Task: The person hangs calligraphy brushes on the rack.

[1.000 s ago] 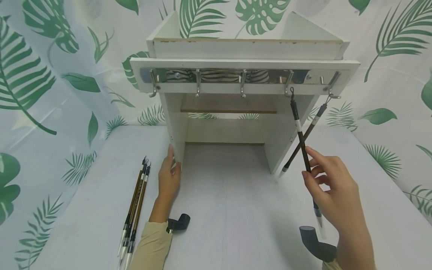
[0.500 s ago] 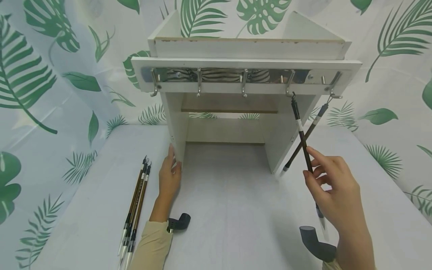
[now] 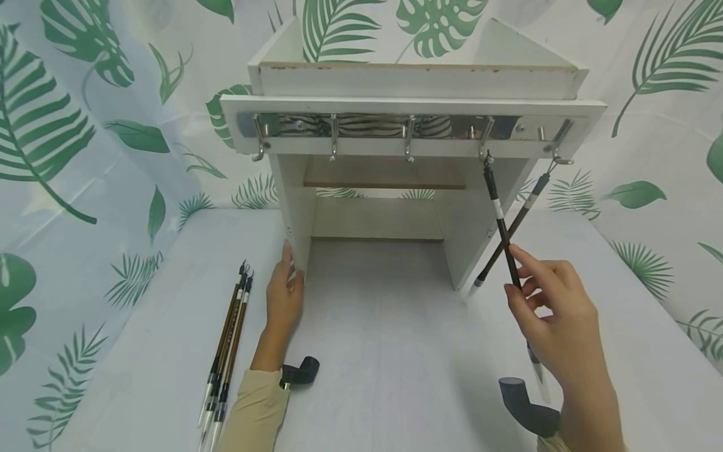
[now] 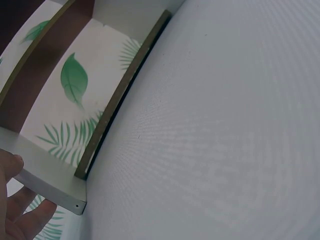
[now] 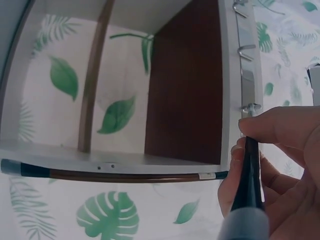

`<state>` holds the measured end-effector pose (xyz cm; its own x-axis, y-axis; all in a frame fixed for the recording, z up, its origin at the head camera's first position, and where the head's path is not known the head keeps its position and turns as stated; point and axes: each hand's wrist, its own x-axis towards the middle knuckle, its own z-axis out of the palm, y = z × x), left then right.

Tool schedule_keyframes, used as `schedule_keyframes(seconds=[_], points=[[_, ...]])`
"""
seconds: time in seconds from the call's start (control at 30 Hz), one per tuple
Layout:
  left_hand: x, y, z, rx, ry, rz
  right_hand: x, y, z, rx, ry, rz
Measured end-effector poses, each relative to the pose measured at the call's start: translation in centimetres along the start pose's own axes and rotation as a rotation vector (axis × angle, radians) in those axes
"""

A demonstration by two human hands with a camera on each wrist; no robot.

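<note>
In the head view my right hand [image 3: 556, 311] pinches a dark calligraphy brush [image 3: 497, 207] between thumb and fingers, its capped tip pointing down. The loop at the brush's top end is at the fourth hook [image 3: 484, 141]; whether it is over the hook I cannot tell. A second calligraphy brush [image 3: 513, 227] hangs slanted from the rightmost hook [image 3: 559, 147], behind the held one. My left hand [image 3: 284, 298] holds the front edge of the white shelf's left side panel [image 3: 295, 220]. The left wrist view shows thumb and fingers [image 4: 37, 220] on either side of that panel.
Several brushes [image 3: 228, 339] lie together on the white table left of my left arm. The hook rail [image 3: 367, 127] runs across the shelf front; its other hooks hold nothing. A leaf-patterned backdrop [image 3: 141, 125] surrounds the table.
The right hand and its brush have shifted slightly; the brush's loop end dipped, then moved a little left and up against the fourth hook. The left hand stays on the panel.
</note>
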<state>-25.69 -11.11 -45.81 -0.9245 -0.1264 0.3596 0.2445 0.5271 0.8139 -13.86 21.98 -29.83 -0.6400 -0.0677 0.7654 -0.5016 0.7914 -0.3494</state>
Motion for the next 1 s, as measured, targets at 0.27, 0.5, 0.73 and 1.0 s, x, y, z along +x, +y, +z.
schedule_keyframes(seconds=[0.27, 0.5, 0.73, 1.0], points=[[-0.06, 0.09, 0.01, 0.000, -0.006, -0.001, -0.01, 0.04, 0.14, 0.001, -0.015, -0.001], [-0.06, 0.06, -0.01, 0.007, -0.007, -0.004, 0.04, -0.06, 0.10, -0.024, -0.043, 0.017], [-0.05, 0.08, 0.00, 0.012, -0.004, 0.005, 0.06, -0.02, 0.21, -0.034, -0.069, 0.037], [-0.04, 0.06, 0.04, 0.021, 0.005, 0.016, -0.01, 0.35, 0.93, -0.020, -0.105, 0.066]])
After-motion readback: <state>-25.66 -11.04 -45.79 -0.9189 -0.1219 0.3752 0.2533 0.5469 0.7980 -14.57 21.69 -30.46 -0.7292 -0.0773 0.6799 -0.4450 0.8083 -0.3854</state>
